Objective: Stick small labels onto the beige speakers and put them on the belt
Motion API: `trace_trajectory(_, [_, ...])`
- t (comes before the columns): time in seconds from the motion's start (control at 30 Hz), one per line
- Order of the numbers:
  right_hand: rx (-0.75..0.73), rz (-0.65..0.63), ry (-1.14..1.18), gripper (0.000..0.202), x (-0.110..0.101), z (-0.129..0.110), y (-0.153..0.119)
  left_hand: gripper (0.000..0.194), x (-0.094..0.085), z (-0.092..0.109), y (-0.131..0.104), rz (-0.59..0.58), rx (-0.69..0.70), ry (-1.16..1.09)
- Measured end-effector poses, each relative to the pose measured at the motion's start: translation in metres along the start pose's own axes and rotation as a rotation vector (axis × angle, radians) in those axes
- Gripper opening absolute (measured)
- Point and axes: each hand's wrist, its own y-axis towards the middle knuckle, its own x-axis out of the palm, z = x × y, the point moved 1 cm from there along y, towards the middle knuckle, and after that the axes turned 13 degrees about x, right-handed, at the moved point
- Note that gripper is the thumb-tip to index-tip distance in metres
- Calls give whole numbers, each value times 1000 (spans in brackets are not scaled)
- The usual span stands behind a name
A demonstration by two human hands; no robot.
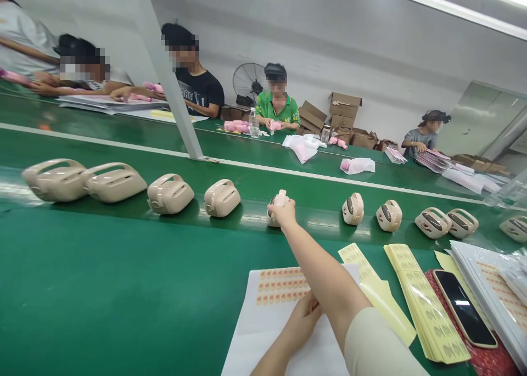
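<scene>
My right hand (285,212) reaches across to the conveyor belt and is closed on a small cream plastic appliance with a top handle (273,221). Its fingers cover much of the appliance. Below, my left hand (303,318) rests over a white sheet of small orange stickers (278,286), thumb and fingers pinched together. My right forearm crosses in front of those fingertips, so whatever they hold is hidden. Left of my right hand stands a plain cream appliance (222,198); to the right, another (353,209) shows a dark window and red markings.
More appliances line the belt (247,230) on both sides. Yellow sticker strips (426,304), a phone (465,308) and stacked sticker sheets (486,288) lie at my right. A slanted white post (168,68) rises beyond the belt. Several people work opposite with pink items.
</scene>
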Motion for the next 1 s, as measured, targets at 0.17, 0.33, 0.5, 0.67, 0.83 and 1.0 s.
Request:
trace_trajectory(0.17, [24,-17,69,65,-54,9,-51,41,-14,-3,7,255,-108,-502])
trace_trajectory(0.33, [208,-336,359,60,-98,36,-123,32,-15,10,2,223,68,-920])
trace_trajectory(0.5, [321,-468,505,48,-119,66,-155,54,-9,25,-4,221,231,-990])
trace_trajectory(0.67, [326,-416,426,56,-132,92,-162,59,-17,24,-9,186,181,-947])
trace_trajectory(0.83, [302,-179,409,54,-144,102,-166,56,-20,20,-13,70,148,-990])
trace_trajectory(1.0, [140,-111,249,39,-146,100,-163,62,-22,20,-12,25,78,-989])
